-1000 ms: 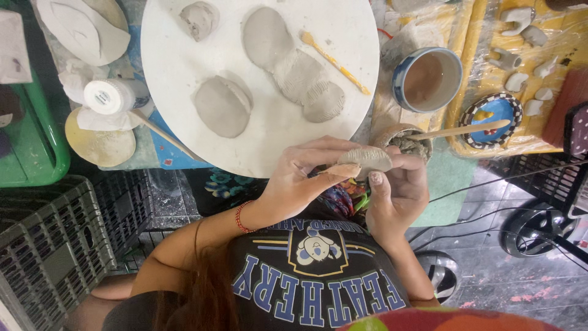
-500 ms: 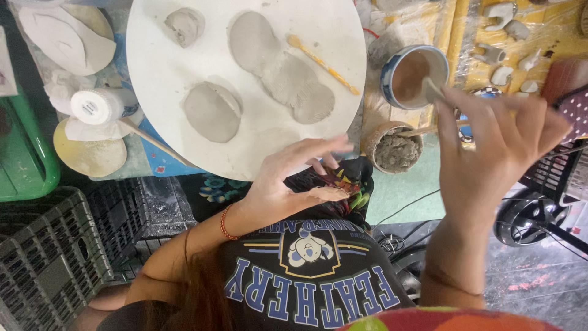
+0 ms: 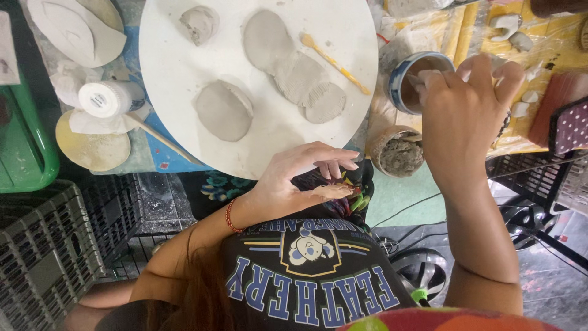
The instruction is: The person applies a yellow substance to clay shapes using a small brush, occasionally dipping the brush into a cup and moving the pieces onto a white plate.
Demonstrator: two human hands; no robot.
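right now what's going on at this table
A person is working clay at a round white board. Their right hand reaches to a blue-rimmed cup of brownish liquid, fingertips at or just inside its rim. Their left hand hovers near the board's front edge with a thin bit of clay resting on its fingers. Flattened clay pieces and a wooden tool lie on the board, and a small pot of wet clay sits beside it.
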